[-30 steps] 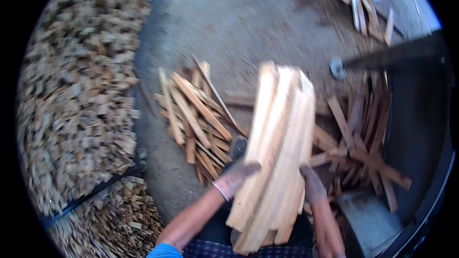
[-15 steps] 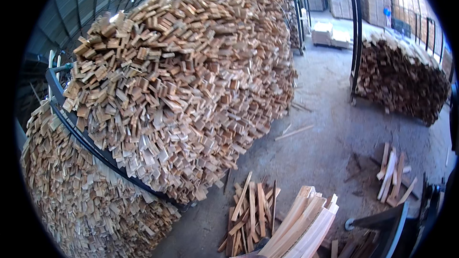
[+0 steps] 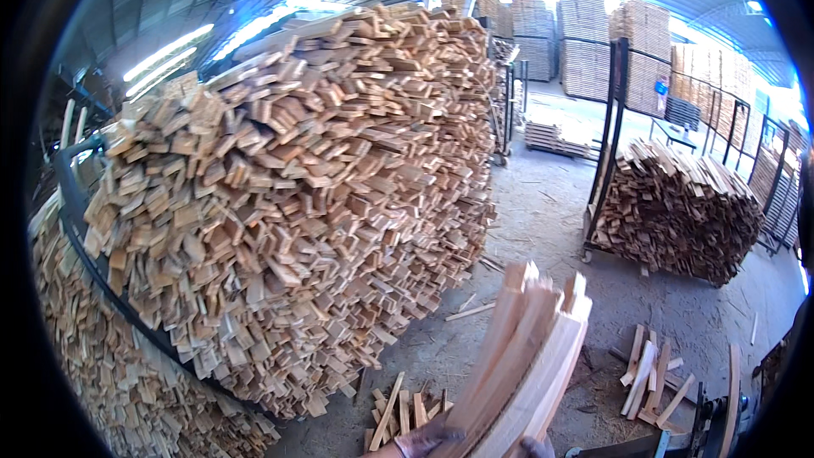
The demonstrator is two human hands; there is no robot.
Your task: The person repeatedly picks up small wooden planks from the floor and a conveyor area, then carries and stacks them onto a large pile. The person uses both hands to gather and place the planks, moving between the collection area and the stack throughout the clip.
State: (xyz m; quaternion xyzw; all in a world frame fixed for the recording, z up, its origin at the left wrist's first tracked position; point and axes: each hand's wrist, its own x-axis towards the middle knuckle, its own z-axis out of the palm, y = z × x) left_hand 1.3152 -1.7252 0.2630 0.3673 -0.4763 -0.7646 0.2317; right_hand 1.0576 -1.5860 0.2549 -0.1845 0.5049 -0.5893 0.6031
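A bundle of several long wooden slats (image 3: 526,356) stands tilted in front of me, its upper ends leaning to the right. My left hand (image 3: 424,438) is closed against the left side of the bundle, near its lower end. On the opposite side, the fingertips of my right hand (image 3: 536,448) wrap onto the slats, and the rest of that hand is cut off by the lower edge. Both hands look dark, perhaps gloved. Left of the bundle rises a tall stack of wood offcuts (image 3: 339,178), their ends facing me.
A dark curved metal bar (image 3: 127,309) runs along the big stack. Loose slats lie on the floor at lower centre (image 3: 405,411) and right (image 3: 651,373). Dark posts (image 3: 612,119) stand beside a smaller wood stack (image 3: 678,212). Machine parts (image 3: 712,424) sit at lower right.
The view has tilted up, showing more roof and far stacks. The slat bundle has come higher into view, and both hands now show on it.
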